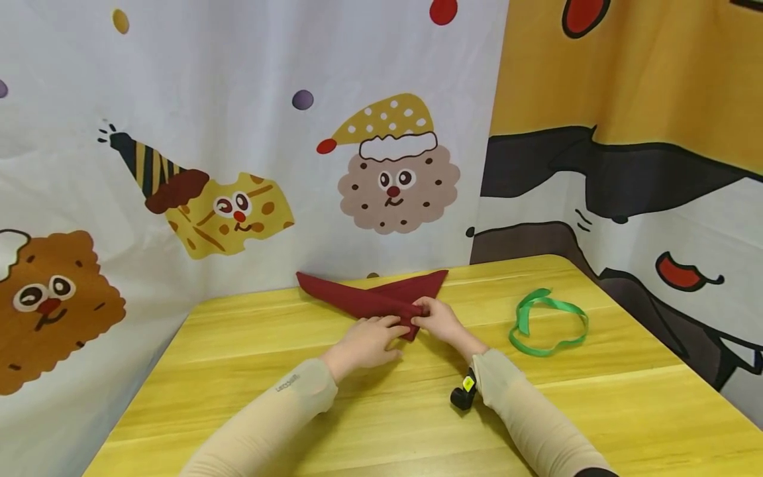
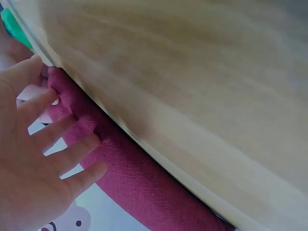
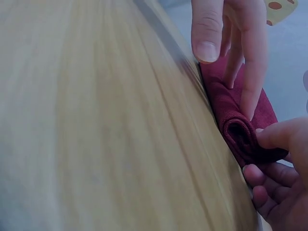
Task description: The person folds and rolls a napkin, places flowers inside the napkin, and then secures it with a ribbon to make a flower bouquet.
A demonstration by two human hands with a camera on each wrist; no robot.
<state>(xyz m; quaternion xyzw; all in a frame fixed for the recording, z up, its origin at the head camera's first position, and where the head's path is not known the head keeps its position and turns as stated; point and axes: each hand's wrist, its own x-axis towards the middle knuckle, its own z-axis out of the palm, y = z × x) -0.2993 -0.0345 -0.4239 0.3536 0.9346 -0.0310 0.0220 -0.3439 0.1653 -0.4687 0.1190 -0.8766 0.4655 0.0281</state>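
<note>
A dark red cloth (image 1: 352, 297), folded with two long pointed ends spread outward, lies on the far part of the table. Its near end is rolled into a layered coil, seen in the right wrist view. My right hand (image 1: 440, 320) pinches that rolled end between thumb and fingers. Beside it my left hand (image 1: 366, 341) rests on the cloth with fingers extended, the fingertips pressing along the roll. In the left wrist view the left fingers (image 2: 65, 159) are straight and spread against the red cloth (image 2: 139, 178).
A green ribbon (image 1: 581, 324) lies in a loose loop on the wooden table (image 1: 381, 424), right of the cloth. Behind the far edge hangs a white curtain (image 1: 250, 86) with cartoon figures. A small black device (image 1: 463, 395) is worn at the right wrist.
</note>
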